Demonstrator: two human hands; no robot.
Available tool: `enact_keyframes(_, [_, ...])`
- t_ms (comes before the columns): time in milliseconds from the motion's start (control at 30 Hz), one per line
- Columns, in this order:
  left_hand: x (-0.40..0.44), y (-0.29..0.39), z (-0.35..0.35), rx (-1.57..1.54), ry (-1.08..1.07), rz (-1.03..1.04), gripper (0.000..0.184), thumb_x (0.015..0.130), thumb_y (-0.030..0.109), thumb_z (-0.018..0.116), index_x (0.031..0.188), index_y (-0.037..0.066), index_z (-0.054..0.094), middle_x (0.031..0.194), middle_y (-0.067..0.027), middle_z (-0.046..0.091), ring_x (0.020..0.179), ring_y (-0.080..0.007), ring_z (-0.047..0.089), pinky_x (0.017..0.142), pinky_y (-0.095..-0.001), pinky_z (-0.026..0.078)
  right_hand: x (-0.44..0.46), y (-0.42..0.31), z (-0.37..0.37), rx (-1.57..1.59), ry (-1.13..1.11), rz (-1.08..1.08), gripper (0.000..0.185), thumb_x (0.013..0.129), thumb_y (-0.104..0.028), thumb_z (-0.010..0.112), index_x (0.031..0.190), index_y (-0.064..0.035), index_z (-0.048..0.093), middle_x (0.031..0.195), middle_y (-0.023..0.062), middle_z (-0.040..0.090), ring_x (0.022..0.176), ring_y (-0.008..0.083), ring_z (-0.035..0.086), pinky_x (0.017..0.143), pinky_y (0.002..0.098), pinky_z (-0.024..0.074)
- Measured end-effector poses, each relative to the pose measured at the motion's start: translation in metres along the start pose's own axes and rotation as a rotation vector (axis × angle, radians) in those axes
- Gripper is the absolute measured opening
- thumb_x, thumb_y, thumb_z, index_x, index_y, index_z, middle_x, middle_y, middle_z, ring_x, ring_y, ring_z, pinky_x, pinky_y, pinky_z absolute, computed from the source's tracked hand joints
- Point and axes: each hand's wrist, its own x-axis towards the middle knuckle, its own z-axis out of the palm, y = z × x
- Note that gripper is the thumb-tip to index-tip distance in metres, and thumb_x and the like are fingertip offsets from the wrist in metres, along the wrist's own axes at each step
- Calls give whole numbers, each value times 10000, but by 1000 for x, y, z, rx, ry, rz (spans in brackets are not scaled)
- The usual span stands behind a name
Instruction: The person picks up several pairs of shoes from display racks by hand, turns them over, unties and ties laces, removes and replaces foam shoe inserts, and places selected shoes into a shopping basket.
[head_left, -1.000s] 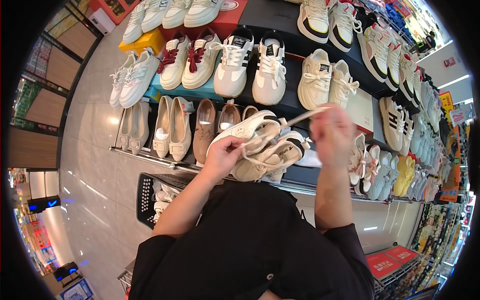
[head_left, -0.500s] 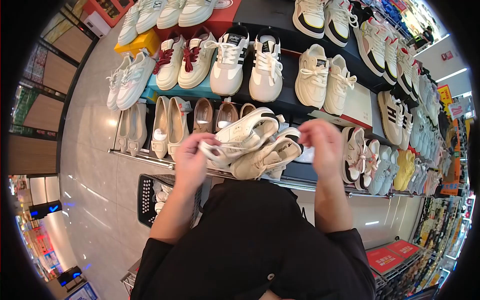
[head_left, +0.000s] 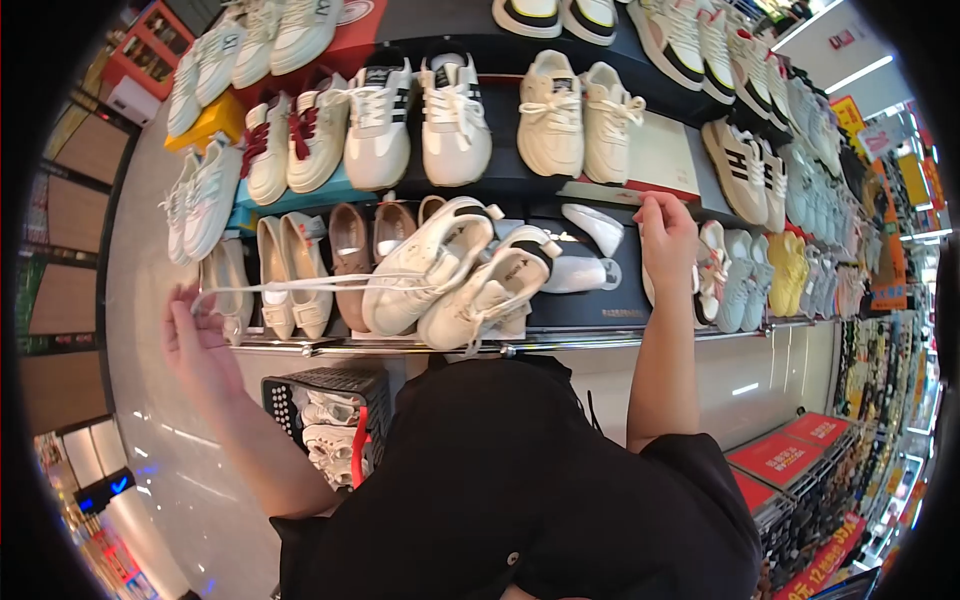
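Observation:
My left hand (head_left: pixel 200 335) is far out to the left, its fingers pinched on a white shoelace (head_left: pixel 310 283). The lace runs taut and nearly level to a cream sneaker (head_left: pixel 410 275), which leans against its mate, a second cream sneaker (head_left: pixel 490 300). Both rest on the front of the low shelf. Over to the right, my right hand (head_left: pixel 668 235) is raised with fingers curled together; anything between them is too small to make out. White shoe inserts (head_left: pixel 580 273) lie on a dark box lid between the sneakers and my right hand.
Beige flats (head_left: pixel 298 275) stand left of the sneakers, above the metal shelf rail (head_left: pixel 590 345). Rows of sneakers (head_left: pixel 378 130) fill the higher tiers. A dark basket (head_left: pixel 283 400) holding white shoes stands below left. Red signs (head_left: pixel 785 455) are at lower right.
My left hand has swung far to the left, drawing the lace out long. My right hand stays raised at the right. The view has shifted, so the shelves appear farther left.

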Motion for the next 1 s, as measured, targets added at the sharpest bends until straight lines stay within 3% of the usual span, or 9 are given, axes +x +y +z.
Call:
enact_keyframes(100, [13, -4, 5, 256, 239, 136, 319, 1000, 172, 573, 1271, 7, 538, 1148, -92, 611, 963, -179, 650, 714, -266, 492, 2, 43, -14, -467, -82, 83, 350, 891, -266, 644, 1132, -12, 651, 965, 216, 706, 885, 366, 687, 798, 398, 532])
enact_keyframes(200, [-2, -17, 13, 521, 250, 195, 345, 991, 171, 579, 1294, 12, 533, 1207, -83, 616, 1004, -157, 639, 748, -252, 471, -9, 128, 2, -593, -99, 35, 530, 864, -316, 661, 1302, -35, 563, 1103, 259, 674, 1031, 427, 649, 895, 452, 512])
enact_keyframes(233, [-10, -27, 17, 525, 151, 140, 330, 985, 164, 589, 1280, 20, 553, 1187, -69, 621, 981, -133, 628, 724, -246, 471, -10, 125, 5, -550, -228, 194, 743, 823, -318, 706, 1453, -70, 402, 1208, 316, 612, 1139, 461, 587, 968, 479, 475])
enact_keyframes(400, [-73, -69, 77, 734, -489, 218, 124, 943, 52, 620, 1051, 43, 682, 997, -64, 657, 857, -110, 606, 724, -257, 484, -20, 126, 24, -468, -288, 241, 862, 797, -275, 740, 1502, -89, 280, 1194, 362, 586, 1146, 476, 569, 990, 471, 458])
enact_keyframes(467, [-90, -70, 111, 788, -718, 464, 275, 820, -59, 600, 1044, 71, 695, 936, -93, 617, 820, -236, 620, 721, -335, 503, -18, 141, 31, -506, -236, 170, 766, 800, -281, 734, 1448, -98, 368, 1163, 336, 591, 1104, 486, 577, 970, 472, 469])
enact_keyframes(600, [-94, -87, 151, 1049, -982, 752, 335, 754, -39, 600, 1058, 63, 695, 1020, -153, 559, 958, -339, 581, 793, -393, 494, -7, 157, 31, -457, -248, 191, 659, 788, -261, 734, 1363, -96, 459, 1138, 309, 579, 1057, 477, 584, 948, 471, 477])
enact_keyframes(800, [-92, -87, 175, 1516, -1209, 646, 271, 736, 46, 660, 999, 99, 694, 1147, -153, 512, 1106, -326, 519, 896, -422, 469, -29, 109, 2, -510, -100, 95, 512, 749, -192, 738, 1215, -77, 559, 1216, 293, 513, 1024, 450, 576, 925, 477, 477])
enact_keyframes(933, [-76, -89, 158, 1284, -1232, 638, 234, 713, 25, 672, 939, 85, 676, 1151, -142, 531, 1095, -334, 530, 897, -427, 473, -57, 86, -24, -469, 5, -220, 492, 739, -119, 751, 1180, -76, 536, 1195, 218, 532, 996, 338, 595, 883, 450, 493])
enact_keyframes(1000, [-69, -91, 152, 1127, -1181, 785, 226, 682, -1, 677, 894, 77, 658, 1174, -130, 556, 1111, -335, 532, 915, -429, 471, -73, 58, -29, 457, -359, 291, 502, 791, -57, 714, 1232, -69, 475, 1141, 124, 559, 1009, 206, 584, 866, 357, 494])
